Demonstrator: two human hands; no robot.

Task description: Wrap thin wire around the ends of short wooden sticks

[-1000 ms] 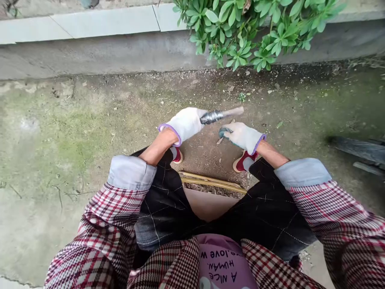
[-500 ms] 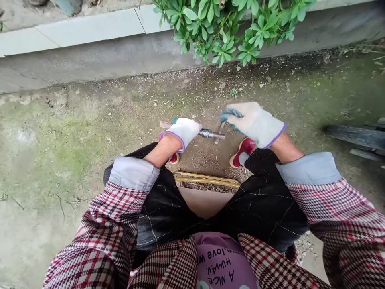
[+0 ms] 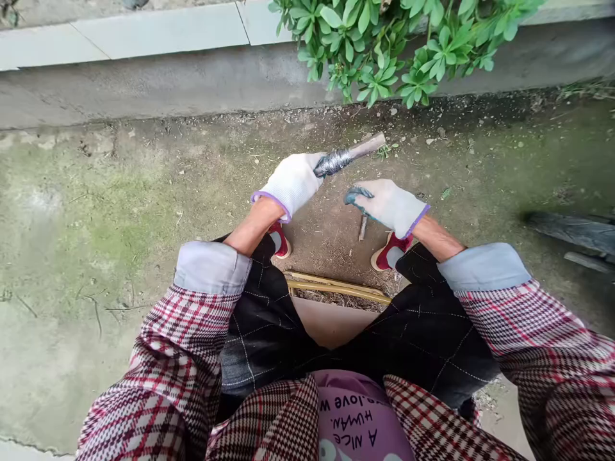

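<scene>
Pale wooden stick (image 3: 368, 146), bound with shiny grey wire (image 3: 334, 162) near one end, tilted upward in a white-gloved left hand (image 3: 291, 184); short brown twig (image 3: 362, 228) on bare dirt (image 3: 321, 243) below.

Dirt ground (image 3: 319, 246) open between hands (image 3: 291, 184) (image 3: 387, 207); concrete curb (image 3: 168, 83), plant (image 3: 379, 57) beyond

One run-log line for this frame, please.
left grip: gloved, shut on wire-wrapped wooden stick | right grip: gloved, holding nothing, near short stick | surface: soil
</scene>
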